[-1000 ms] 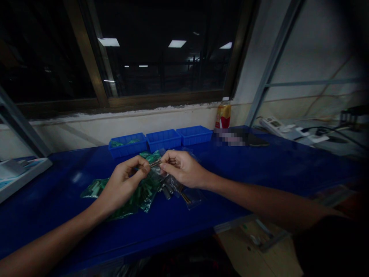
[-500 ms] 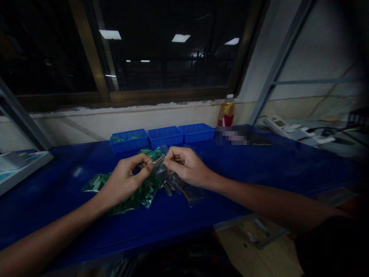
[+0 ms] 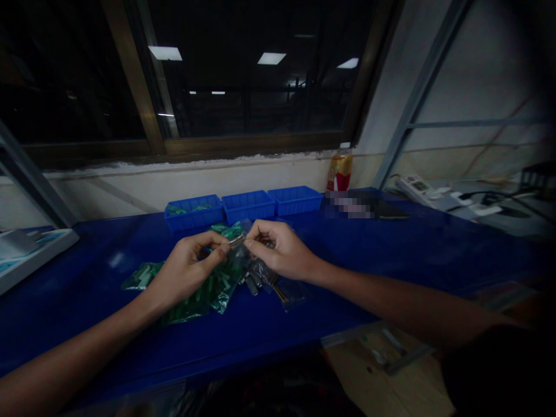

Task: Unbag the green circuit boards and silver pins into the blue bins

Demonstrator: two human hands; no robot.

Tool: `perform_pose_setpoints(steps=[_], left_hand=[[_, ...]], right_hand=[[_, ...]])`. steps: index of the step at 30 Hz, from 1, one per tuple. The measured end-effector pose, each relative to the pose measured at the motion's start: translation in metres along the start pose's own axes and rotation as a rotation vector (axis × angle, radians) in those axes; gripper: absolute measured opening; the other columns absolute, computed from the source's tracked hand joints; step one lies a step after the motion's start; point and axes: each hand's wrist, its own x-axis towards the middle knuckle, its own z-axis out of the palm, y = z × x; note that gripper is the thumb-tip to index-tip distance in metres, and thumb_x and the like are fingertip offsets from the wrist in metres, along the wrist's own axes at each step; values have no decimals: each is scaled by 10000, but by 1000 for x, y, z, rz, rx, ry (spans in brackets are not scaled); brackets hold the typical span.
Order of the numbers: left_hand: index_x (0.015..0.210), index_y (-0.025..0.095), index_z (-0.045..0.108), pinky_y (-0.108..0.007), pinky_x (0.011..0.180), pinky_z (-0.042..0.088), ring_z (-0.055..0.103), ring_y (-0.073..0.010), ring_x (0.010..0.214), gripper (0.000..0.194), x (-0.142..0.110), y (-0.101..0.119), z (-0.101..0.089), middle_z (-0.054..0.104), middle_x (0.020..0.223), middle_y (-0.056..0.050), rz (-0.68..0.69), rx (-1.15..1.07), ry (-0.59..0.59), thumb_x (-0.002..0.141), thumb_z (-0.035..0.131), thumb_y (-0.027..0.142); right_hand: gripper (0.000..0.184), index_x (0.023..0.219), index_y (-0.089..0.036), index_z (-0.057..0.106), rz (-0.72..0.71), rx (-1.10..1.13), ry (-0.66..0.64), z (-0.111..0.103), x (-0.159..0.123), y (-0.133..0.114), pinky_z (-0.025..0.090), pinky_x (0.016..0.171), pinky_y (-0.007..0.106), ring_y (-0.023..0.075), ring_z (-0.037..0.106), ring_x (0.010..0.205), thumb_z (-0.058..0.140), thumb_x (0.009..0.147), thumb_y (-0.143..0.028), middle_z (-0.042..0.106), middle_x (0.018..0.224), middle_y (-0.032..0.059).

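Observation:
Between my two hands is a thin metal rod (image 3: 237,240), too small and dark to name more closely. My left hand (image 3: 191,266) pinches its left end between thumb and forefinger. The fingers of my right hand (image 3: 278,249) are closed on its other end. Under and around the hands lie green plastic bags (image 3: 221,289) of small parts. Just below my right hand are loose grey metal cylinders (image 3: 252,284) and a clear bag (image 3: 289,295) with brass-coloured pins. My fingertips hide part of the rod.
At the back of the blue table (image 3: 130,353) stand three blue bins (image 3: 247,207) in a row; the left one holds green pieces. A bottle with a red and gold label (image 3: 339,171) and a dark flat object (image 3: 388,209) sit to their right. Power strips (image 3: 39,252) lie at both sides.
The view has shifted slightly, moving the table and bins a little in the picture. Both hands keep their pinch on the metal rod, with only tiny finger movement.

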Motion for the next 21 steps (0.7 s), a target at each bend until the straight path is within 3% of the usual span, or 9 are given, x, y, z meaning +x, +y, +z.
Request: perform_pose_setpoints(steps=[4,11,21], left_hand=[[709,144,564,-204,533,352,473,-101,599,202,0,0,-1,541,651,9,-12,11,8,783,486,315],[690,147,554,-212,557,364,485,-105,622,151,1,-3,-1,551,663,3,21,26,24,768,474,248],[721,151,565,-204,558,363,499,-103,641,135,0,-6,-2,557,680,11,59,121,49,782,462,215]], right_hand=[[97,643,-157,489,-43,-85,-8,1,-2,-3,352,483,217,81,455,514,495,737,-176,480,558,-29],[97,711,-141,544,-152,-166,-31,3,-6,-10,401,545,217,87,521,572,490,766,-199,563,622,-1],[117,729,-137,553,-95,-186,27,3,-4,-6,398,547,226,95,517,578,478,780,-211,568,632,5]])
